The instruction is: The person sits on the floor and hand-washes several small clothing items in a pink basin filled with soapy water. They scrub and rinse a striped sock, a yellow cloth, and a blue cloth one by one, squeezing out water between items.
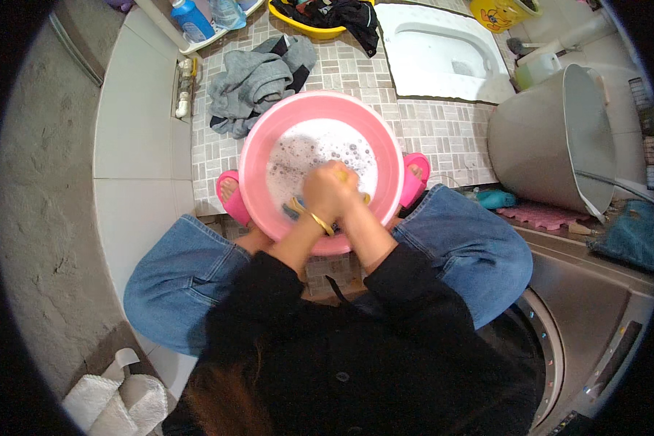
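Note:
A pink basin (251, 174) of foamy, whitish water (356, 138) stands on the floor between my feet. Over its near half, my left hand (320, 192) and my right hand (347, 195) are pressed closely together, fingers closed. Bits of yellow and grey-blue cloth (293, 208) show around them; most of the cloth is hidden by my hands and wrists. A gold bangle (317, 219) circles my left wrist. Slight blur on my hands hides the separate fingers.
A grey garment (258, 80) lies on the tiles beyond the basin. Further back are a yellow tub (320, 32) of dark clothes and a white squat toilet (432, 36). A grey bin (538, 138) and a washing machine (588, 291) stand right; a tiled wall (134, 145) is left.

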Demonstrator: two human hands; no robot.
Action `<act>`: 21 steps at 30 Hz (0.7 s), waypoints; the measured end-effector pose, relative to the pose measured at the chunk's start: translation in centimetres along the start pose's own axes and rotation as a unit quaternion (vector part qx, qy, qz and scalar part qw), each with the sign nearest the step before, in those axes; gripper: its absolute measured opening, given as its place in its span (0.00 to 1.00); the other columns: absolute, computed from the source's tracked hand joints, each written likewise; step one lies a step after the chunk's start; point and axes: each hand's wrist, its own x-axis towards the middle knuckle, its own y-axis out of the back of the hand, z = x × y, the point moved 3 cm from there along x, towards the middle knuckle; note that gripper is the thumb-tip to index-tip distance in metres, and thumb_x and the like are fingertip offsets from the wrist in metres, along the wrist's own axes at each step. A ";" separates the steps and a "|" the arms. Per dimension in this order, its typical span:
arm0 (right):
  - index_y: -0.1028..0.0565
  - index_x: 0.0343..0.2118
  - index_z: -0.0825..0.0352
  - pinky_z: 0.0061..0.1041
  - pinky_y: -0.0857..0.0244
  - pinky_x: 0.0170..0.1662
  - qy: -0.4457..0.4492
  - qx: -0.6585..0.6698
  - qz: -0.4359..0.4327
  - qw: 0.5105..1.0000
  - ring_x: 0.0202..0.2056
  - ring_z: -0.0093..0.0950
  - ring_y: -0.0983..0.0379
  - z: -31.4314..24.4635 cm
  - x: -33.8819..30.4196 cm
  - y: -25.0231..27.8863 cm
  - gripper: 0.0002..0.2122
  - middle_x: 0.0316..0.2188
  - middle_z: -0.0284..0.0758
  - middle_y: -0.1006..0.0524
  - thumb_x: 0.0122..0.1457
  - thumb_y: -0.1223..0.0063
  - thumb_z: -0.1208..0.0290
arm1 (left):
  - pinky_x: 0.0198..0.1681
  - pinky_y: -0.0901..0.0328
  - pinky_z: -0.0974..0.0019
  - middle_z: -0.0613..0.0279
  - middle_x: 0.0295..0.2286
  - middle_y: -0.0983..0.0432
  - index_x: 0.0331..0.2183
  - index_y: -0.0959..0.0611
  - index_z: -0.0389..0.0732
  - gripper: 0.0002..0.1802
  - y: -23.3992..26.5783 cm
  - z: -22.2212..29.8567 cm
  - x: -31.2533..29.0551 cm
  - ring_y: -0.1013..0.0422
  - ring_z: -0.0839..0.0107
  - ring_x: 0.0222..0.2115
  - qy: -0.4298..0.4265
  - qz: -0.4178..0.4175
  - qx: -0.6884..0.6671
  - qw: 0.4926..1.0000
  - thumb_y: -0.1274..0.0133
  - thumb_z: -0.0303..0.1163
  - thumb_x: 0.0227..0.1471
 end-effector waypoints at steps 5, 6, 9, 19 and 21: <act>0.29 0.33 0.67 0.28 0.36 0.24 0.121 -0.139 0.084 0.979 0.25 0.28 0.31 1.7 -1.6 -5.0 0.14 0.27 0.34 0.28 0.59 0.63 0.61 | 0.23 0.36 0.55 0.49 0.16 0.28 0.14 0.22 0.42 0.11 3.0 -4.6 3.3 0.31 0.50 0.18 0.024 0.033 0.096 0.995 0.49 0.38 0.37; 0.29 0.33 0.67 0.27 0.36 0.24 0.108 0.024 -0.191 0.975 0.25 0.27 0.31 0.1 2.1 -0.9 0.14 0.27 0.34 0.28 0.59 0.63 0.61 | 0.24 0.35 0.55 0.49 0.16 0.28 0.14 0.22 0.42 0.11 1.4 -2.9 2.3 0.31 0.50 0.18 0.001 0.023 0.074 0.997 0.49 0.39 0.37; 0.29 0.33 0.67 0.25 0.37 0.28 0.003 -0.043 -0.191 0.981 0.26 0.27 0.33 -0.3 0.9 0.7 0.17 0.27 0.34 0.28 0.57 0.61 0.56 | 0.21 0.41 0.54 0.47 0.13 0.32 0.13 0.26 0.36 0.13 1.0 0.7 -0.4 0.34 0.50 0.16 0.019 0.037 -0.067 0.997 0.47 0.35 0.38; 0.29 0.34 0.62 0.13 0.60 0.10 0.006 -0.330 -0.034 0.943 0.09 0.15 0.48 -3.5 -3.3 -5.4 0.19 0.18 0.29 0.31 0.57 0.60 0.49 | 0.21 0.39 0.69 0.65 0.18 0.29 0.22 0.24 0.40 0.23 6.5 -10.0 5.5 0.33 0.74 0.18 0.249 0.088 -0.454 0.851 0.61 0.49 0.54; 0.29 0.35 0.63 0.13 0.58 0.10 0.043 -0.361 -0.046 0.930 0.09 0.15 0.46 -3.7 -2.7 -3.1 0.17 0.20 0.30 0.29 0.57 0.58 0.51 | 0.23 0.39 0.76 0.68 0.22 0.28 0.27 0.23 0.40 0.23 6.8 -10.1 5.5 0.33 0.80 0.22 0.193 0.015 -0.448 0.873 0.62 0.49 0.55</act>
